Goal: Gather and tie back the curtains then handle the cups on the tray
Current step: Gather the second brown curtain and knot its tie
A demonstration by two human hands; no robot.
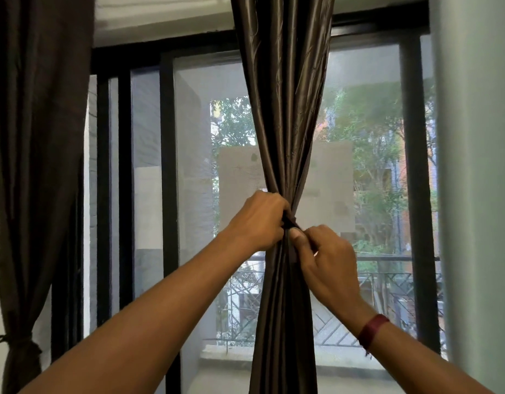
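The gathered dark brown satin curtain [282, 137] is hung vertically; its waist is gripped by the left hand [259, 220], and its dark fabric tie [291, 222] is pinched just below by the right hand [325, 257].

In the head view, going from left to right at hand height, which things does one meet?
First the tied-back curtain, black window post, left hand, gathered curtain, right hand, pale wall.

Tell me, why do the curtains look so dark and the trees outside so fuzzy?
Head view: daylight comes from behind the middle curtain, so it shows dark; the trees blur through the hazy window screen.
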